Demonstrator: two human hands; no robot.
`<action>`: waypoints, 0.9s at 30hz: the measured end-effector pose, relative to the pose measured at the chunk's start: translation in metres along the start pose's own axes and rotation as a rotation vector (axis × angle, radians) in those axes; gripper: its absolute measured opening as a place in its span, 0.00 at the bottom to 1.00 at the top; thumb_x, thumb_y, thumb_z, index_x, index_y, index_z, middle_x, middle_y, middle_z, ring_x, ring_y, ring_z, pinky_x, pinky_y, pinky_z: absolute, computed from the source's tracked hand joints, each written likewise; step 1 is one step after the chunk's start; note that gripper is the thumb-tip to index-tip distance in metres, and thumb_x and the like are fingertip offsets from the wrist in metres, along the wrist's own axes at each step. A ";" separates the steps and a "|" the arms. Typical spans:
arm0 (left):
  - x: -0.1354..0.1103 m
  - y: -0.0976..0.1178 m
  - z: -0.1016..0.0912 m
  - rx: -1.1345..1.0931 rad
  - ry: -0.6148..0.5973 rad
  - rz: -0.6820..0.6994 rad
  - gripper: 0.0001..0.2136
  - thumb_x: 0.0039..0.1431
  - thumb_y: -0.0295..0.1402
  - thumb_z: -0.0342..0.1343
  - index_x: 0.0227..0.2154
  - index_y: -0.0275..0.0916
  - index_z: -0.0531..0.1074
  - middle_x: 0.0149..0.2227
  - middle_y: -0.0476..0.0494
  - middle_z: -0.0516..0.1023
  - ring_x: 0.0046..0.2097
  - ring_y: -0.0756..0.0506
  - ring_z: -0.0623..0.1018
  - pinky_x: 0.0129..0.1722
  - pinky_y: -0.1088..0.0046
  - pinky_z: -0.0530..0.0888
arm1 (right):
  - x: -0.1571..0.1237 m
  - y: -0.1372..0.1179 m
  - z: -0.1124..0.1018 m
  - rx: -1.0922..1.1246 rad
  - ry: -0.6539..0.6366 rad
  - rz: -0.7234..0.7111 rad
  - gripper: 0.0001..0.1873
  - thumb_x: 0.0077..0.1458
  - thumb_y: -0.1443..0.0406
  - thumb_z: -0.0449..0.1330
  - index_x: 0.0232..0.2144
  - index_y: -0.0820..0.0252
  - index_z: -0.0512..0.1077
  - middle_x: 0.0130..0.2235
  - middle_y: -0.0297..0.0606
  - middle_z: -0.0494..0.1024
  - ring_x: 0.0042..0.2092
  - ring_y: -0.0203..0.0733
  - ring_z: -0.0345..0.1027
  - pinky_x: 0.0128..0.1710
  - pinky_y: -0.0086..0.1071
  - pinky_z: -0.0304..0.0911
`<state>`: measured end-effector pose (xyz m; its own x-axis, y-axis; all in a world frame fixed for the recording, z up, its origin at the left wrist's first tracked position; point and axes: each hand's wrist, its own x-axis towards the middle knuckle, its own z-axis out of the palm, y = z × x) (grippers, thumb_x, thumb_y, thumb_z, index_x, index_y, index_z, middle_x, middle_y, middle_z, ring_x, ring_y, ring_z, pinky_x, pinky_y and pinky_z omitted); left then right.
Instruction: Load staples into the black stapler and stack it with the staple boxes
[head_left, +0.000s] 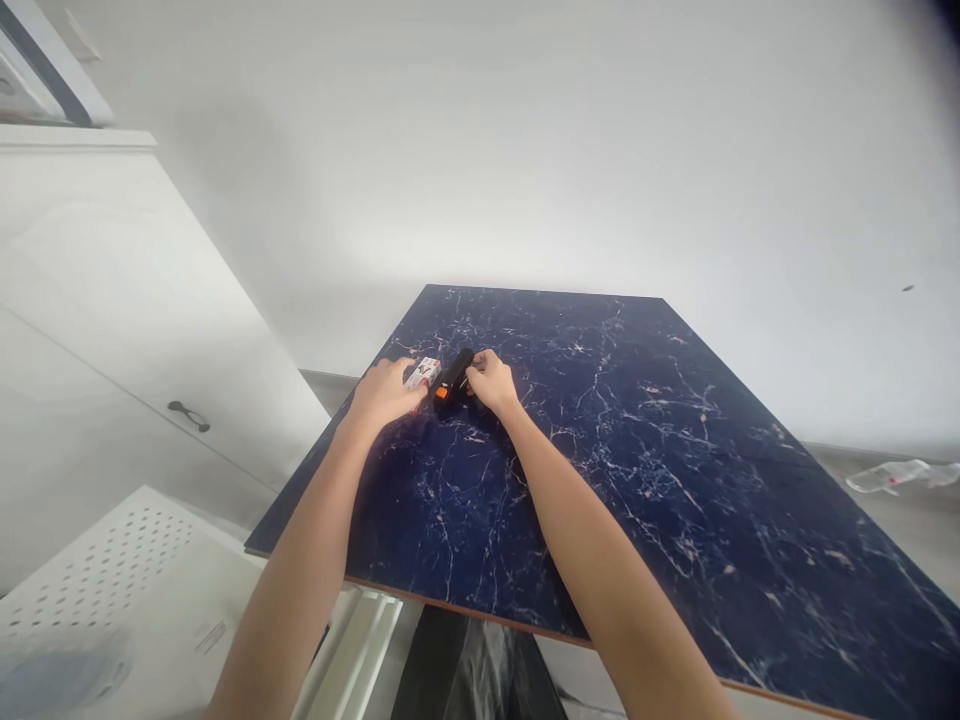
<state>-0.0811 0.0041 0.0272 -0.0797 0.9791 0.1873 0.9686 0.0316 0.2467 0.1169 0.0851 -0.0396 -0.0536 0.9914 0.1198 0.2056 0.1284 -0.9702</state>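
A dark blue marble-patterned table top (pixel 637 450) fills the middle of the view. Near its far left edge lies a small black device with an orange end (pixel 452 378). My right hand (pixel 491 380) is curled around the black device's right side, fingers closed on it. My left hand (pixel 382 392) rests just to the left, fingers bent over a small white box with red print (pixel 424 372). The box and the device lie side by side, nearly touching.
A white cabinet with a dark handle (pixel 188 414) stands on the left. A white perforated surface (pixel 112 590) lies at the lower left. A crumpled clear plastic wrapper (pixel 896 475) lies on the floor at the right. A plain white wall is behind.
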 end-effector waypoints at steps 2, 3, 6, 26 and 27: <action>-0.001 -0.009 -0.002 0.039 -0.160 -0.019 0.29 0.52 0.45 0.62 0.58 0.44 0.70 0.51 0.35 0.78 0.48 0.33 0.78 0.42 0.64 0.72 | -0.003 -0.002 -0.001 -0.127 0.017 -0.047 0.09 0.50 0.68 0.60 0.36 0.54 0.69 0.29 0.34 0.78 0.30 0.44 0.73 0.37 0.36 0.69; -0.001 -0.011 -0.003 0.040 -0.198 -0.024 0.29 0.51 0.44 0.62 0.57 0.44 0.71 0.49 0.36 0.79 0.46 0.34 0.79 0.40 0.65 0.72 | -0.005 -0.004 -0.002 -0.198 0.015 -0.072 0.07 0.50 0.67 0.60 0.35 0.54 0.68 0.29 0.35 0.78 0.32 0.44 0.73 0.39 0.37 0.68; -0.001 -0.012 -0.007 -0.001 -0.141 -0.074 0.22 0.54 0.43 0.60 0.52 0.45 0.73 0.44 0.40 0.81 0.43 0.35 0.80 0.36 0.67 0.70 | -0.009 -0.010 -0.001 -0.326 -0.035 -0.144 0.04 0.50 0.66 0.61 0.29 0.55 0.67 0.31 0.36 0.79 0.34 0.45 0.73 0.41 0.37 0.67; -0.008 0.023 0.015 -0.085 0.337 0.220 0.14 0.64 0.34 0.53 0.50 0.42 0.77 0.50 0.38 0.75 0.52 0.36 0.72 0.55 0.56 0.69 | 0.000 0.007 0.001 -0.008 0.075 -0.147 0.17 0.45 0.74 0.51 0.34 0.55 0.74 0.37 0.34 0.80 0.41 0.40 0.73 0.50 0.35 0.67; -0.004 0.015 0.016 -0.076 0.314 0.162 0.15 0.63 0.31 0.53 0.51 0.42 0.76 0.50 0.37 0.75 0.52 0.36 0.73 0.55 0.57 0.69 | -0.001 0.006 0.001 -0.021 0.063 -0.152 0.18 0.44 0.75 0.51 0.34 0.55 0.74 0.37 0.34 0.80 0.40 0.40 0.73 0.50 0.35 0.66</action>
<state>-0.0624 0.0040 0.0155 -0.0062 0.8604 0.5095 0.9553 -0.1456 0.2574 0.1170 0.0853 -0.0459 -0.0242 0.9602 0.2782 0.2198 0.2766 -0.9355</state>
